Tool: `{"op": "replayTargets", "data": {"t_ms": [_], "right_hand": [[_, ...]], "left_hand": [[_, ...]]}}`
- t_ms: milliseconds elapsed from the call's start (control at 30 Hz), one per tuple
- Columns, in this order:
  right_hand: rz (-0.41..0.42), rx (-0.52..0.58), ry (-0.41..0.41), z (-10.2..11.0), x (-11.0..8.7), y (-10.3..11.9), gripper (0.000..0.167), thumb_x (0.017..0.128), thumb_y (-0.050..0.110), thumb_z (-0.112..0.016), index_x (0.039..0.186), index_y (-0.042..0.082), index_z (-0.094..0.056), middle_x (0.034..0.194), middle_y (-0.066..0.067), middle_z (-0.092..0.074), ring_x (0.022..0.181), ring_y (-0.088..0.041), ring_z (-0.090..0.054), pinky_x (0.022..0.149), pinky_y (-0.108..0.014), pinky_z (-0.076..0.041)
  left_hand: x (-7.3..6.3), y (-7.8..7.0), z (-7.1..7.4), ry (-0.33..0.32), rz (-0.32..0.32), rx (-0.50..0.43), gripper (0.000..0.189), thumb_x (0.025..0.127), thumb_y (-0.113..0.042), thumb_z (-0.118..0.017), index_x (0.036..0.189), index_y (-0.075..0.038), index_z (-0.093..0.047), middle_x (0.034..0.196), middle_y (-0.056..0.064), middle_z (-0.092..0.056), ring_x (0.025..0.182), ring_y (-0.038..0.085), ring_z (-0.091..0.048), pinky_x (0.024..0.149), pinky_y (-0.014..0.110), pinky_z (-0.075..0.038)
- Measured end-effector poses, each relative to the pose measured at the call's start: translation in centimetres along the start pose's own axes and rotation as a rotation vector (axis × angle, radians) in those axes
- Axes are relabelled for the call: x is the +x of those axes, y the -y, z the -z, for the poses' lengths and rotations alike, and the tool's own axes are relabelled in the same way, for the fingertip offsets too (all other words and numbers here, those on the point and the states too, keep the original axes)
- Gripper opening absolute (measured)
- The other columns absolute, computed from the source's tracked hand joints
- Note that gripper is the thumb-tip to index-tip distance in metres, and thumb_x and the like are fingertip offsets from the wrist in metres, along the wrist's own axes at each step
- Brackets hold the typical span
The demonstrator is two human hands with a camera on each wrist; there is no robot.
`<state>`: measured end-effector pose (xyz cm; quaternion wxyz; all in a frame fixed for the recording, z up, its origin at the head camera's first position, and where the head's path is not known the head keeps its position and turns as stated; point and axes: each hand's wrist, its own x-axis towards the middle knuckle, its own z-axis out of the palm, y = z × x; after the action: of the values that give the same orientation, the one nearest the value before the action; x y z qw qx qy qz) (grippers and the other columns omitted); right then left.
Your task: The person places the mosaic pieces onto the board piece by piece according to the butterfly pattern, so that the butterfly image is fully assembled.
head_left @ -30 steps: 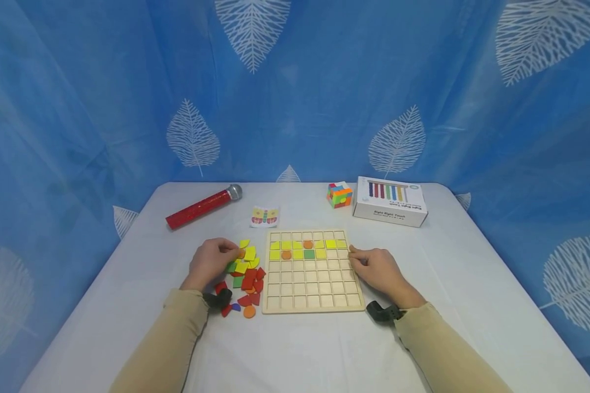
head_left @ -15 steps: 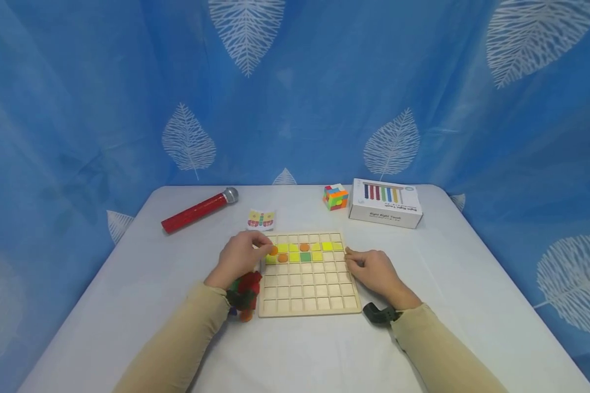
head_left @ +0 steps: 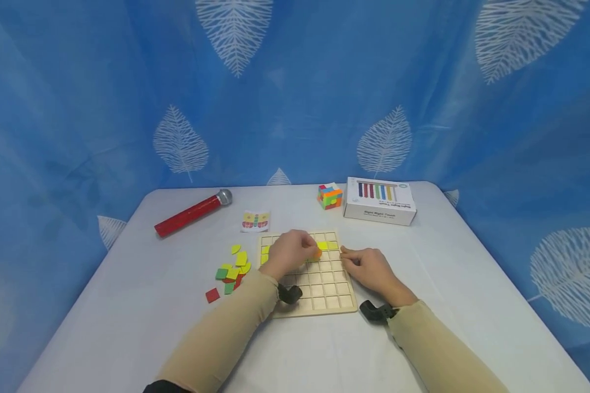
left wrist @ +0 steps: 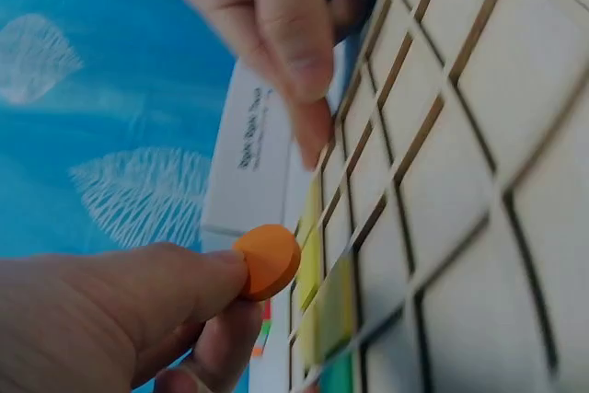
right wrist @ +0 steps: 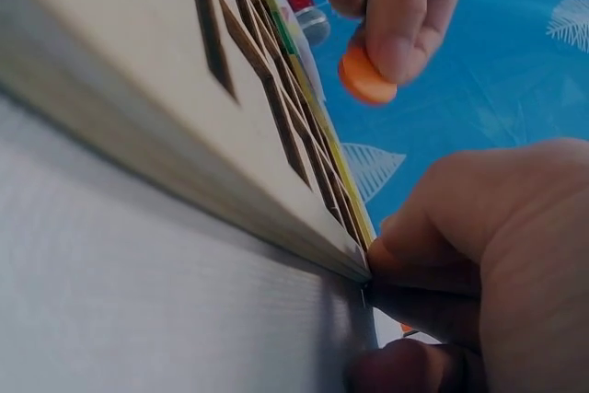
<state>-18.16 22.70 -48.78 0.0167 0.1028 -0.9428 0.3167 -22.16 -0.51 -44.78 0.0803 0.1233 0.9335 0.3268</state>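
My left hand (head_left: 290, 252) is over the upper rows of the wooden grid board (head_left: 331, 290), pinching a round orange disc (left wrist: 269, 261) between thumb and fingers. In the left wrist view the disc is tilted and held close above the cells. My right hand (head_left: 371, 270) grips the board's right edge; the right wrist view shows its thumb (right wrist: 405, 250) at the rim. Yellow square tiles (head_left: 322, 245) sit in cells of the board, while the left hand and forearm hide others.
Left of the board lies a loose pile of yellow, green and red pieces (head_left: 233, 273), partly behind the sleeve. Beyond the board are a pattern card (head_left: 255, 221), a red microphone (head_left: 189, 215), a puzzle cube (head_left: 330, 197) and a white box (head_left: 379, 202).
The left hand has picked the orange disc from the pile and carried it right, across the board's left edge to above its upper rows. The right hand stays at the board's right edge.
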Motion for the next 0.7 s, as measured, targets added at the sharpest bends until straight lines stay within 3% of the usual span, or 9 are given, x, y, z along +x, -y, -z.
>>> {"op": "replayTargets", "data": {"t_ms": [233,567,700], "right_hand": [[0.010,-0.010,0.002,-0.1,0.2,0.4,0.030,0.098,0.026,-0.067,0.123,0.012,-0.075,0.134,-0.002,-0.067,0.127,-0.030,-0.063,0.105,-0.051,-0.049],[-0.014,-0.013,0.010,0.0,0.1,0.2,0.030,0.098,0.026,-0.067,0.124,0.013,-0.075,0.136,-0.002,-0.066,0.129,-0.031,-0.062,0.107,-0.052,-0.048],[-0.017,-0.004,0.004,0.0,0.0,0.0,0.029,0.098,0.025,-0.066,0.123,0.013,-0.076,0.136,-0.002,-0.067,0.128,-0.030,-0.063,0.106,-0.051,-0.048]], "left_hand": [[0.8,-0.9,-1.6,0.005,0.023,0.052,0.009,0.094,-0.032,-0.073,0.095,-0.023,-0.075,0.087,-0.010,-0.067,0.081,0.013,-0.060,0.070,0.032,-0.046],[1.0,-1.5,-2.4,0.016,-0.004,0.171,0.012,0.096,-0.032,-0.073,0.101,-0.023,-0.078,0.091,-0.011,-0.071,0.083,0.011,-0.061,0.077,0.035,-0.051],[0.9,-1.5,-2.5,0.007,-0.020,0.176,0.013,0.095,-0.034,-0.074,0.101,-0.023,-0.079,0.091,-0.012,-0.072,0.083,0.010,-0.062,0.078,0.034,-0.052]]}}
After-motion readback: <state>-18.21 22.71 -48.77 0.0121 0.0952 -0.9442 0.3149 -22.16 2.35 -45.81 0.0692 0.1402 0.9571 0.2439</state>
